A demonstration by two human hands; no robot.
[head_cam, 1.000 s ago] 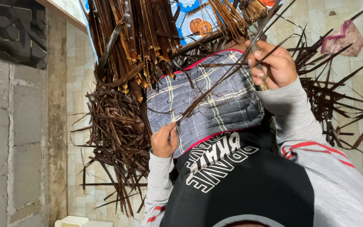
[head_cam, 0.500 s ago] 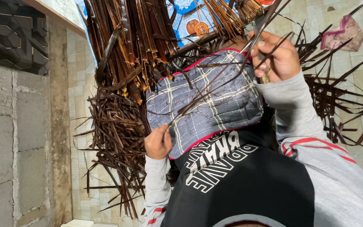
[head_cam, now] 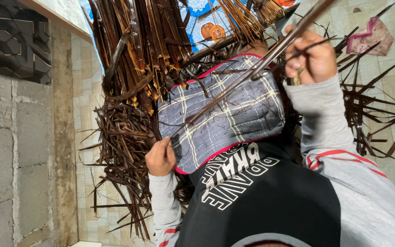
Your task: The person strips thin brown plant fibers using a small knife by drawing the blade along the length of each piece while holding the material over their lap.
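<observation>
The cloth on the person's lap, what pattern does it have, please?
The cloth is grey-blue plaid with pale lines and red edging, in the head view.

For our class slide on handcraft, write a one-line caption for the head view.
Left hand and right hand stretch a long dark strip across a checked cloth.

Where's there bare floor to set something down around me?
Bare tile shows between the concrete block wall and the pile of dark strips, and at top right beside the pink scrap. The plaid cloth and its surroundings are crowded.

Two hands [head_cam: 161, 158], one plaid cushion [head_cam: 225, 114], one pink rag [head_cam: 371, 36], countless dark strips [head_cam: 124, 137].
</observation>
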